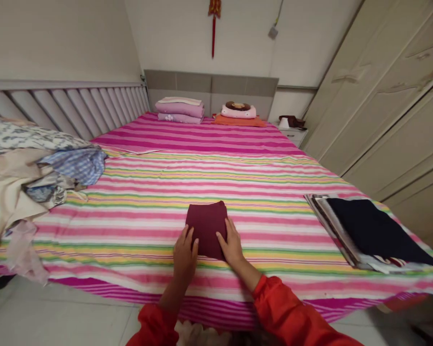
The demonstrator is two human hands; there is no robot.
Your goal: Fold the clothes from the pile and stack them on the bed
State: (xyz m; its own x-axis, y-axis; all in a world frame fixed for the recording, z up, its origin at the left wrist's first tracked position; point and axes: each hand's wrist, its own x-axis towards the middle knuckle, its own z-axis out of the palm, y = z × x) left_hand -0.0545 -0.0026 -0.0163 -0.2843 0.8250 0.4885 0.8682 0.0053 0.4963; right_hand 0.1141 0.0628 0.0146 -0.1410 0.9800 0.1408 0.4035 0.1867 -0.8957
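A maroon cloth (207,228), folded into a small rough square, lies flat on the striped bed sheet (130,221) near the front edge of the bed. My left hand (185,252) rests at the cloth's lower left edge, fingers apart and touching it. At its right edge lies my right hand (233,242), with fingers spread and the thumb on the cloth. Neither hand grips the cloth.
Loose, crumpled clothes (14,182) are heaped on the bed's left side. Folded garments (375,230), dark blue on top, lie at the right. Folded bedding (180,109) and a pink-and-orange stack (238,113) sit by the headboard. A wardrobe (382,96) stands at right.
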